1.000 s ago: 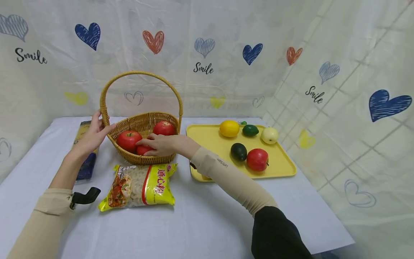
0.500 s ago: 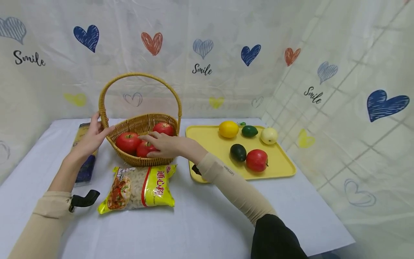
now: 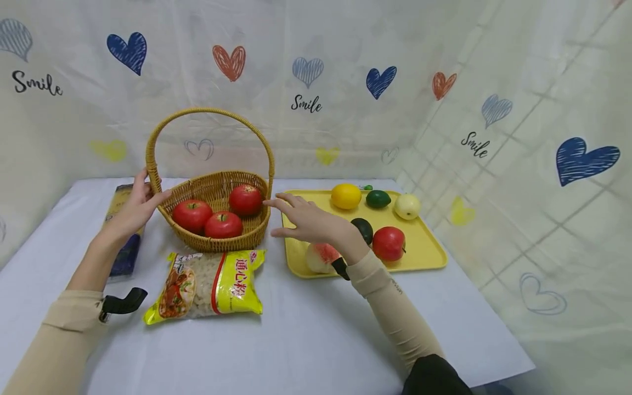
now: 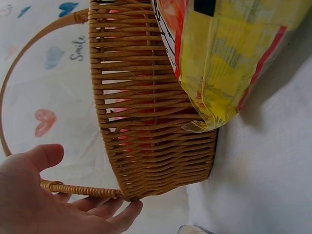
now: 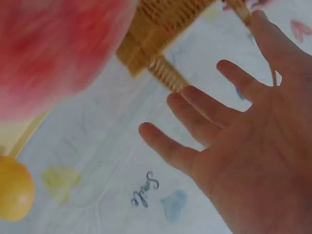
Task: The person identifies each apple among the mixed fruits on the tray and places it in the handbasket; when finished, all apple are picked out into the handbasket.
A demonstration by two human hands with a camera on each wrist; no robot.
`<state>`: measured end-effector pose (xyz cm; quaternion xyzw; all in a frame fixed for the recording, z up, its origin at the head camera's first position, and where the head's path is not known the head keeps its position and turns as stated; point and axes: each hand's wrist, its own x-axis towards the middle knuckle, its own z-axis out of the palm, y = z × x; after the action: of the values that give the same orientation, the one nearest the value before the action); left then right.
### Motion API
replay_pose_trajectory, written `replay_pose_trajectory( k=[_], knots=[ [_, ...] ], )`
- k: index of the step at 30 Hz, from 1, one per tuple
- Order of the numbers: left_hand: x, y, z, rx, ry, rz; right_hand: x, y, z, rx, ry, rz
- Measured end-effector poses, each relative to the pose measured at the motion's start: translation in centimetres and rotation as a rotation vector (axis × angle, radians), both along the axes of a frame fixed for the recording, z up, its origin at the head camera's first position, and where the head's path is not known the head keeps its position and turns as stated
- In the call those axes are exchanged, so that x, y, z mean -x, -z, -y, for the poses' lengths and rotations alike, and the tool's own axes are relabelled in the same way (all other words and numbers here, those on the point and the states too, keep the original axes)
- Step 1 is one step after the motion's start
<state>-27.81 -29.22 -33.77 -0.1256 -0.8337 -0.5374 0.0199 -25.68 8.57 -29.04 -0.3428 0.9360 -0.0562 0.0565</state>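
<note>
Three red apples point(image 3: 224, 224) lie in the wicker basket point(image 3: 207, 245), which has a tall arched handle. At the basket's left side, my left hand point(image 3: 132, 207) touches the base of the handle. In the left wrist view, its fingers stretch behind the handle point(image 4: 80, 189) and the thumb stands apart from it. My right hand point(image 3: 311, 219) hovers between the basket and the yellow tray point(image 3: 429, 263), fingers spread, holding nothing. Below its wrist a pink-and-white peach point(image 3: 318, 258) is partly hidden; in the right wrist view that peach point(image 5: 58, 48) looms large and blurred.
The tray also bears a yellow lemon point(image 3: 345, 196), a green fruit point(image 3: 378, 199), a pale round fruit point(image 3: 407, 206), a dark green fruit point(image 3: 364, 227) and a red apple point(image 3: 388, 243). A macaroni bag point(image 3: 207, 285) lies before the basket. A blue-and-yellow packet point(image 3: 125, 255) lies left, partly covered.
My right hand has let go of the front apple and drawn out of the basket to the right, over the tray's left edge. The left hand keeps its place at the handle.
</note>
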Motion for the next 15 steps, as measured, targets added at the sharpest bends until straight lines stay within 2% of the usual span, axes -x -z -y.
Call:
replay_pose_trajectory(
  k=[5,7,12,15],
  knots=[
    [0.3,0.1,0.2,0.002,-0.015,-0.011,0.2,-1.6,-3.1,0.078,0.072,0.055],
    [0.3,0.1,0.2,0.006,-0.02,-0.016,0.2,-2.3,-4.2,0.101,0.108,0.105],
    [0.3,-0.2,0.1,0.029,-0.013,-0.029,-0.2,-3.7,-8.4,0.12,0.255,0.208],
    [0.2,0.0,0.0,0.017,-0.006,-0.034,-0.4,-4.6,-11.6,0.108,0.357,0.198]
  ],
)
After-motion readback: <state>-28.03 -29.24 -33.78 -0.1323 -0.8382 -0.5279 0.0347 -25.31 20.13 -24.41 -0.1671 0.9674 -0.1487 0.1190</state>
